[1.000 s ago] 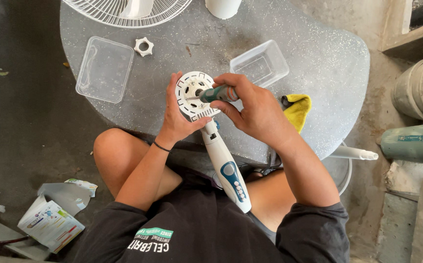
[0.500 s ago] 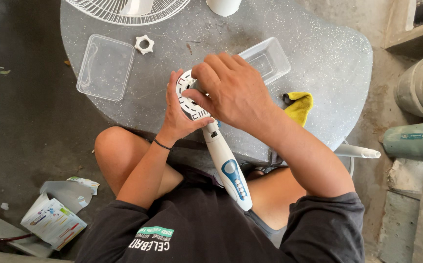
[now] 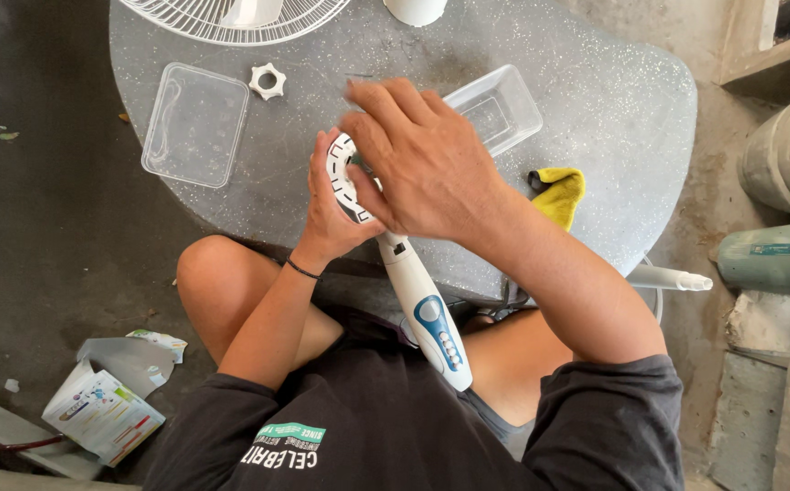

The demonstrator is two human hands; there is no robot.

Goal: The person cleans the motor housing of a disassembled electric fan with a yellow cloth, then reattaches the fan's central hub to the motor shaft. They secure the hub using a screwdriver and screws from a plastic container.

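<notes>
My left hand [image 3: 327,214] grips a white round fan part [image 3: 338,175] with dark slots, held at the near edge of the grey round table [image 3: 595,136]. A white and blue handle with buttons [image 3: 427,318] runs down from the part onto my lap. My right hand [image 3: 422,168] lies over the top of the part and hides most of it. Its fingers are stretched toward the far side and slightly blurred. Whether it holds anything underneath is hidden.
On the table lie a clear plastic lid [image 3: 195,123], a white toothed nut [image 3: 267,80], a clear tub [image 3: 495,109], a yellow cloth [image 3: 558,195] and a fan grille [image 3: 231,18]. Printed paper packaging [image 3: 104,409] lies on the floor at left. A grey bucket [image 3: 777,155] and a green cylinder [image 3: 772,257] stand at right.
My right hand, which held a dark tool against the part's centre, has rolled over the top of the part and now covers it. The left hand keeps its grip.
</notes>
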